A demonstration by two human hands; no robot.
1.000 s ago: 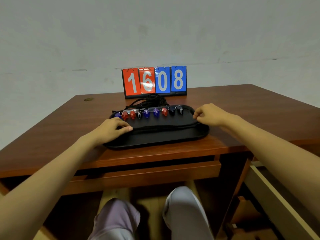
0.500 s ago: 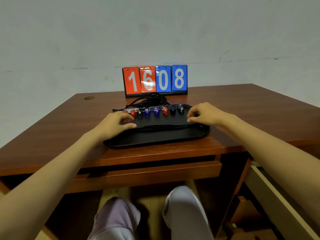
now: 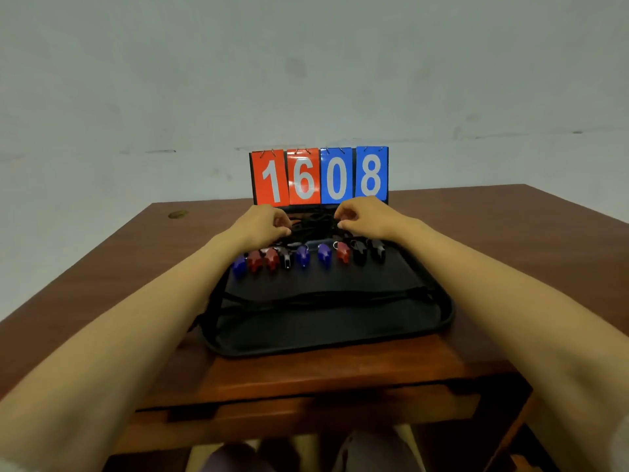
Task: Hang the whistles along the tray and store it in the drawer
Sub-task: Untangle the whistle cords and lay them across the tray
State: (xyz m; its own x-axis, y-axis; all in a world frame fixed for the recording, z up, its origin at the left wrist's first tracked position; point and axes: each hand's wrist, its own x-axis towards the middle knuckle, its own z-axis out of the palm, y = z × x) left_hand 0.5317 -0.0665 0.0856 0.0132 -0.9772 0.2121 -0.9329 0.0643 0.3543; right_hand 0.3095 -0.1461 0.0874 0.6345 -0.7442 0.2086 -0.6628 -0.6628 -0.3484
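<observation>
Whistles (small red/blue/black plastic) hung along flat black tray far rim, just nearside of fingers. Left hand, right hand both curled, pinching tangled black cords. Reckon hanging's nearly done. Next: tuck cords, tray into wooden drawer.

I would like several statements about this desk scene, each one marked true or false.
1. The scoreboard reads 16 08. True.
2. The whistles lie along the near edge of the tray. False: they line its far edge.
3. The left hand and right hand are at the black cords behind the whistles. True.
4. The tray sits inside a drawer. False: it rests on the wooden desk.
5. All whistles are red. False: blue, red and black.
</observation>
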